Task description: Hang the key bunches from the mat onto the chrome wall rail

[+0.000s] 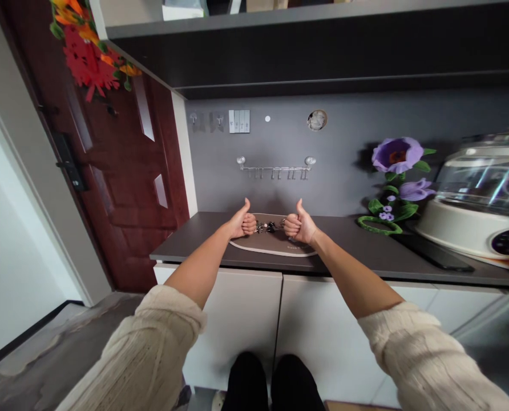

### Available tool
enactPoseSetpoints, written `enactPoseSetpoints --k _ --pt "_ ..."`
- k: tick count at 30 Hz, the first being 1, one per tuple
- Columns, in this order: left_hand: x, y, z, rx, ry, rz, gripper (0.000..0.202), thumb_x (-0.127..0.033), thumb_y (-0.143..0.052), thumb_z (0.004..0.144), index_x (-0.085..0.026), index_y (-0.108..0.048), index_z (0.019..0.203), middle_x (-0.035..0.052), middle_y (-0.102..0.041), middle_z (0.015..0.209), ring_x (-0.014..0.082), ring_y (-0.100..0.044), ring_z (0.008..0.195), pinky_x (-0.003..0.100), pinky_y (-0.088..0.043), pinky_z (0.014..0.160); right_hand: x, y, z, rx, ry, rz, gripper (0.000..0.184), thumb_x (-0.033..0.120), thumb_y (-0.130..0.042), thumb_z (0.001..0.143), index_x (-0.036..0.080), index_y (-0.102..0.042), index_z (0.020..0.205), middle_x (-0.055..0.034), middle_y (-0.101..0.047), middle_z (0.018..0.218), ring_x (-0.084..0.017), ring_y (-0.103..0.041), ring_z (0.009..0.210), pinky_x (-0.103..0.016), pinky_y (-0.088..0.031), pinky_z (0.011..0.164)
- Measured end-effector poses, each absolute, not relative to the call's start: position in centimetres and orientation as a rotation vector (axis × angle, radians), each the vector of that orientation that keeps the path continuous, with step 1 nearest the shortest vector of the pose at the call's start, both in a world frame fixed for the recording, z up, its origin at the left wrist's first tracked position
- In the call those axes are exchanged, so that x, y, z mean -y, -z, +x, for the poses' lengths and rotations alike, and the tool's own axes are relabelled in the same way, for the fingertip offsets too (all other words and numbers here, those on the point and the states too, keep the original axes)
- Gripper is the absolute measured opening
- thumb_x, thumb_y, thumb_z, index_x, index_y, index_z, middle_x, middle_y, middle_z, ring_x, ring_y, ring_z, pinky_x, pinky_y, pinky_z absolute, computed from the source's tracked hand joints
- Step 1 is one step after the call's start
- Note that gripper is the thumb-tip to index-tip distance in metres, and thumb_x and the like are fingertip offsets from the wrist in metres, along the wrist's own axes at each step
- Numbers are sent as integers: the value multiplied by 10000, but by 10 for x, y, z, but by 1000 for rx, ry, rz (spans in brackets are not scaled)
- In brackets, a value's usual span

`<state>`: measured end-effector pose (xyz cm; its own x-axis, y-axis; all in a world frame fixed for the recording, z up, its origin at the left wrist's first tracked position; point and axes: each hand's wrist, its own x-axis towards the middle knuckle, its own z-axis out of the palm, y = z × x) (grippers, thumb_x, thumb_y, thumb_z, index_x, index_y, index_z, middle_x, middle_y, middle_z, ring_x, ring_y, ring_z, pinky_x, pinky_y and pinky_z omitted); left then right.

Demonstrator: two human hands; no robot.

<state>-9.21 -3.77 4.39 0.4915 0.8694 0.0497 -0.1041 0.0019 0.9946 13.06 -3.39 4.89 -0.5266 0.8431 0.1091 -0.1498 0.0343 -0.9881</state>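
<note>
My left hand (242, 222) and my right hand (299, 225) are held out over a dark counter (366, 251), each in a fist with the thumb pointing up. Nothing shows inside either fist. Between the two hands, on a grey oval mat (275, 246) with a pale edge, lies a small bunch of metal keys (268, 227). Both hands hover just above the mat, close to the keys on either side. My cream knitted sleeves are pushed up to the elbows.
A hook rail (274, 166) hangs on the grey wall behind. Purple artificial flowers (396, 171) and a white kitchen appliance with a clear lid (479, 200) stand at the right. A dark red door (121, 171) is at the left. White cabinets sit under the counter.
</note>
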Motion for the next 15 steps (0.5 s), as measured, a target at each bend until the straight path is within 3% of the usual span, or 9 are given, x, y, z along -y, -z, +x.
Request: enactPoseSetpoints --k 5,9,12,15 --pt "32 -57 -94 -796 -952 1387 622 -783 -171 626 -197 -166 417 -52 -128 345 53 -143 332 236 -134 387 30 -60 125 1537 -1556 -731 604 765 -143 664 205 -187 440 59 -171 356 -60 -159 336 -213 -176 357" --pt "20 -63 -95 -894 -1132 1477 544 -690 -355 682 -185 -344 481 -79 -137 344 50 -148 334 224 -153 404 21 -66 114 1576 -1458 -754 586 735 -186 697 199 -340 515 78 -177 357 -58 -141 329 -210 -170 358" --pt "6 -63 -96 -1028 -1321 1600 385 -542 -540 663 -166 -467 616 -82 -280 384 46 -254 367 211 -215 432 11 -66 102 1562 -1405 -745 501 671 -303 727 200 -472 690 97 -187 359 -58 -135 325 -202 -147 356" --pt "-10 -58 -98 -1199 -1437 1730 270 -406 -589 658 -146 -525 693 -57 -429 475 57 -376 448 208 -292 490 -2 -64 88 1527 -1278 -780 344 529 -488 716 192 -496 787 100 -278 385 -49 -199 330 -188 -157 362"
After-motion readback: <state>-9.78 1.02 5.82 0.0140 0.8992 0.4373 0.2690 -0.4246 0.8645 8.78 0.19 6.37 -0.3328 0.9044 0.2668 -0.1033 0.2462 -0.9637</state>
